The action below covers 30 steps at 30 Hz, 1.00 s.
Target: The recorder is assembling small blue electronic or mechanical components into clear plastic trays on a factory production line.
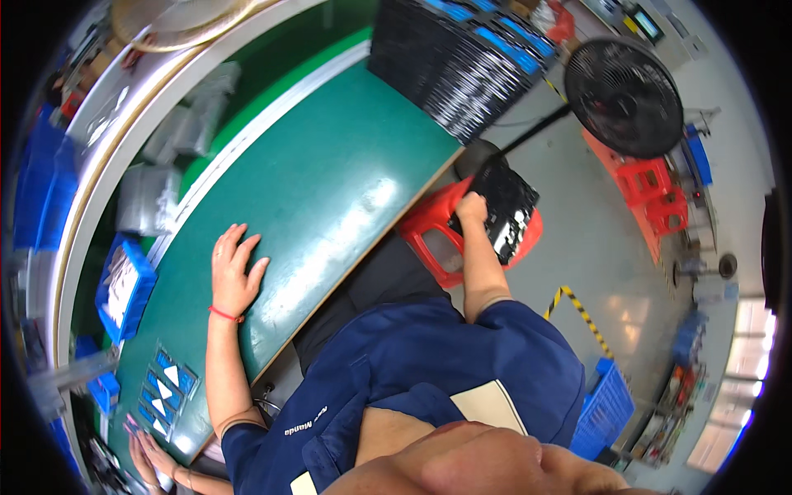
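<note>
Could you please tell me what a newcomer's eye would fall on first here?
Probably the green table across the middle, with a stack of black trays at its upper end. Next comes the red stool right of the table, where the right hand grips a glossy black tray. The large black fan at the upper right stands out.

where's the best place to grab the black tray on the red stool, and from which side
Probably its edge nearest the green table, approached from that side. The black tray looks broad and flat across the red stool, so an edge should be easier to hold than its face. The right hand is curled at that edge.
</note>
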{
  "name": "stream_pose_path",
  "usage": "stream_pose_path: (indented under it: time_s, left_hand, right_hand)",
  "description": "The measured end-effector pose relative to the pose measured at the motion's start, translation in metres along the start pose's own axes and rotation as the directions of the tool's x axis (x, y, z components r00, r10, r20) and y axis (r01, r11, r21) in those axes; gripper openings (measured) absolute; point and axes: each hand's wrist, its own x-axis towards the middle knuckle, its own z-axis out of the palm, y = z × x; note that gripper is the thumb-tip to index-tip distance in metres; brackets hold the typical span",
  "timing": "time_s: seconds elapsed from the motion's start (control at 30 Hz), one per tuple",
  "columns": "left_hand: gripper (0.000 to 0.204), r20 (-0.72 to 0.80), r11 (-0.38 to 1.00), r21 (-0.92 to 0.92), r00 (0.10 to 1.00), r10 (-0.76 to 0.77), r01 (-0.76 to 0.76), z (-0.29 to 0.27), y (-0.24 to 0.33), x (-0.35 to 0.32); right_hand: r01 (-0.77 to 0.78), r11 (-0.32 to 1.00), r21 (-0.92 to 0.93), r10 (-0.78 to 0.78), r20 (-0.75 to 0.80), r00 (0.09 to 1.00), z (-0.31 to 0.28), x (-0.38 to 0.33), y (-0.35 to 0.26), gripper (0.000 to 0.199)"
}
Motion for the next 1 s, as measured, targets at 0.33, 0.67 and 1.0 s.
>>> stream_pose_path:
  time_s: [0.33, 0.67, 1.0]
  left_hand:
    - [0.034, -0.078, 0.999, -0.042, 0.997, 0.003, -0.007, 0.006, -0.004, -0.004]
    - [0.037, -0.054, 0.996, -0.091, 0.998, -0.01, 0.005, 0.01, -0.007, -0.004]
    - [0.035, -0.07, 0.992, -0.123, 0.998, -0.002, -0.007, 0.008, -0.01, -0.006]
  right_hand:
    - [0.351, 0.579, 0.736, -0.815, 0.535, 0.223, -0.188, -0.131, -0.106, 0.021]
    - [0.954, -0.284, 0.096, -0.953, -0.14, -0.269, -0.104, -0.188, -0.424, 0.062]
    - [0.996, 0.055, -0.07, -0.988, -0.149, 0.044, -0.044, -0.252, -0.496, 0.033]
